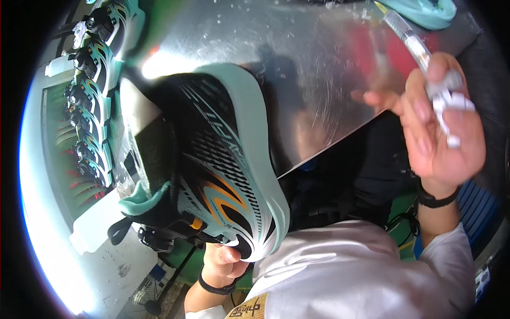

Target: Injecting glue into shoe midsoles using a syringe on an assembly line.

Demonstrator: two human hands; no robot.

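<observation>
Left hand (pixel 222 261) grips the shoe (pixel 226 143) at its near end, bulk jutting beyond that hold, so it could tip; right hand (pixel 443 133) clasps the syringe (pixel 408 38), risking drips if squeezed early.

Shoe (pixel 218 159): black upper, orange-white streaks, mint sole; held on its side, toe away, sole facing right. Syringe (pixel 410 44) (clear barrel, yellow tip) held slanted at right, apart from shoe.
</observation>
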